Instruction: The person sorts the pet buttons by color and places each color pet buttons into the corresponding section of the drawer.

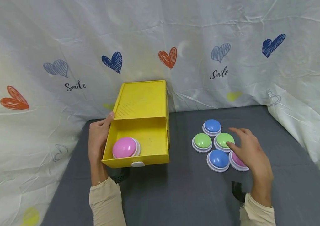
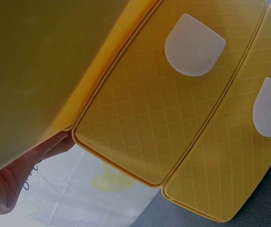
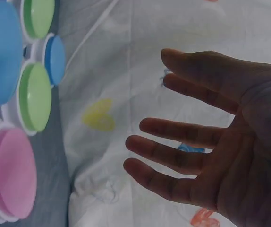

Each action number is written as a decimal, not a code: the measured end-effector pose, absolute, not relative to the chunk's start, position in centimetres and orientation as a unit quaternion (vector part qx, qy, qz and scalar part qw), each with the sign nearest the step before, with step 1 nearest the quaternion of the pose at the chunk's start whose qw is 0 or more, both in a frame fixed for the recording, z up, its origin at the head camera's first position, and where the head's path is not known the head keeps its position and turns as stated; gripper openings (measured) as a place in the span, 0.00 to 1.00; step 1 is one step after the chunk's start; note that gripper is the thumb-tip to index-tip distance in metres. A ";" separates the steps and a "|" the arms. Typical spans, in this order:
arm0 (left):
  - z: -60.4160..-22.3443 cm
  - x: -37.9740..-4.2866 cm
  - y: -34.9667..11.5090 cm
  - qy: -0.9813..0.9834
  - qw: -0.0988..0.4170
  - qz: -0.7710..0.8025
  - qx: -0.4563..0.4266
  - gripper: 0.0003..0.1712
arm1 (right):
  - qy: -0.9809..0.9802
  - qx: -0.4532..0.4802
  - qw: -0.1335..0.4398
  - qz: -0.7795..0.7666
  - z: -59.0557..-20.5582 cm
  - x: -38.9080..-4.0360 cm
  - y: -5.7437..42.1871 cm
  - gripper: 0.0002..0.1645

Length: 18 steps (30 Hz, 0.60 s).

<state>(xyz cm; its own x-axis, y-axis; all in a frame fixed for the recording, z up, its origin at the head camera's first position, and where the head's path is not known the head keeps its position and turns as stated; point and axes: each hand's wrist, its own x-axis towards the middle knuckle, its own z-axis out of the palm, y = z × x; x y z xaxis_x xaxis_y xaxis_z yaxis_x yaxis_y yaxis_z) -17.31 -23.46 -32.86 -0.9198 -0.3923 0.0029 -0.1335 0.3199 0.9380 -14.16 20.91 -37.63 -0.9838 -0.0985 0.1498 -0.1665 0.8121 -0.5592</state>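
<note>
A yellow drawer unit point(image 1: 140, 100) stands at the back, its top drawer point(image 1: 151, 160) pulled out. One pink dome push button point(image 1: 124, 147) on a white base lies in the drawer. Against the unit's left side rests my left hand point(image 1: 99, 138), its fingertips near the body's front edge; the left wrist view shows fingers point(image 2: 55, 144) reaching along that side. To the right, my right hand point(image 1: 250, 150) hovers over a cluster of push buttons, fingers spread and holding nothing. Nearest it are a green button point(image 1: 223, 140) and a partly hidden pink button point(image 1: 237, 160).
Beside those two lie a blue button point(image 1: 218, 158), another green button point(image 1: 202, 141) and a second blue button point(image 1: 212, 126). Two lower drawer fronts point(image 2: 126, 123) with white pulls appear shut. A white cloth point(image 1: 194, 91) with printed hearts hangs behind the dark tabletop point(image 1: 182, 194).
</note>
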 end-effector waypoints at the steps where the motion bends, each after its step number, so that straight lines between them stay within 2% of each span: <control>1: -32.8 -17.2 -23.4 -0.804 0.117 -0.560 0.164 0.37 | -0.951 0.064 0.052 0.298 -37.7 -14.1 21.2 0.31; 8: -32.9 -17.3 -23.2 -0.800 0.125 -0.565 0.160 0.37 | -0.960 0.033 -0.036 0.277 -38.6 -13.5 22.9 0.38; 13: -33.1 -17.6 -23.4 -0.798 0.118 -0.568 0.164 0.38 | -0.965 0.031 -0.063 0.253 -39.6 -13.6 23.6 0.39; 18: -34.1 -18.2 -24.0 -0.799 0.115 -0.563 0.176 0.38 | -0.959 0.000 -0.123 0.254 -41.0 -13.9 23.8 0.44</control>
<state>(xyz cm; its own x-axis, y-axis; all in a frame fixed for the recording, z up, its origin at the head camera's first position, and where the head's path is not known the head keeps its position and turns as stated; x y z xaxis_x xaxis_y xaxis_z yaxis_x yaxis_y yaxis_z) -18.19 -24.03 -34.05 -0.9116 -0.4108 -0.0149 -0.1525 0.3044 0.9403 -13.88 23.84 -40.96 -0.9698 -0.0613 -0.2360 0.0632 0.8715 -0.4864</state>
